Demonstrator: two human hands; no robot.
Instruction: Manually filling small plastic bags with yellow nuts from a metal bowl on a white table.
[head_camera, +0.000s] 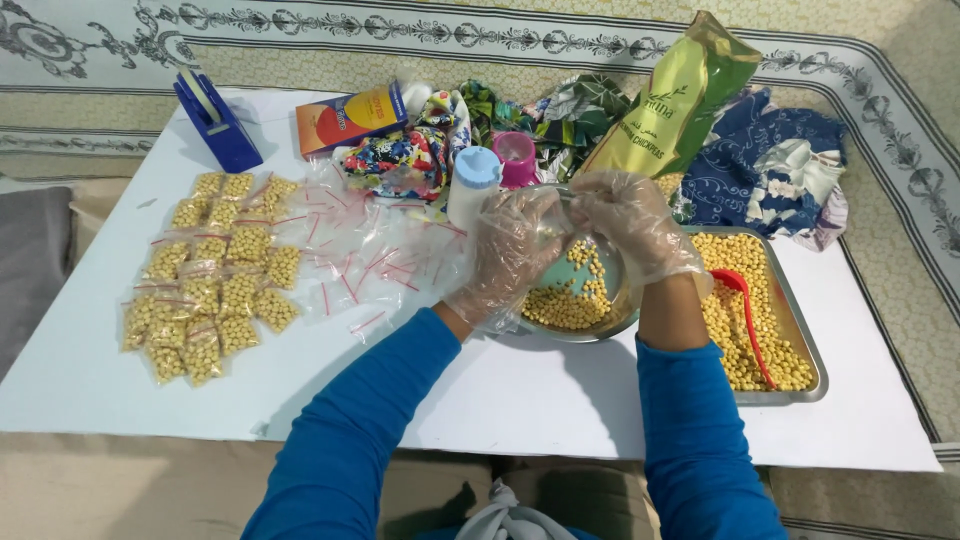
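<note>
While curled, left hand (512, 255), right hand (630, 225), seemingly pinching a bag (560, 215)

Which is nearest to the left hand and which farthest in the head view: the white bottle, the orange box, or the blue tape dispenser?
From the left hand:
1. White bottle, just beyond it, slightly to the left.
2. Orange box, farther back on the left.
3. Blue tape dispenser, far-left corner of the table.

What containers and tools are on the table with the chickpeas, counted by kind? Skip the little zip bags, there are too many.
Metal bowl: 1
Metal tray: 1
Red scoop: 1
Green chickpea bag: 1
Blue tape dispenser: 1
Orange box: 1
White bottle with blue cap: 1
Pink cup: 1
Total: 8
</note>
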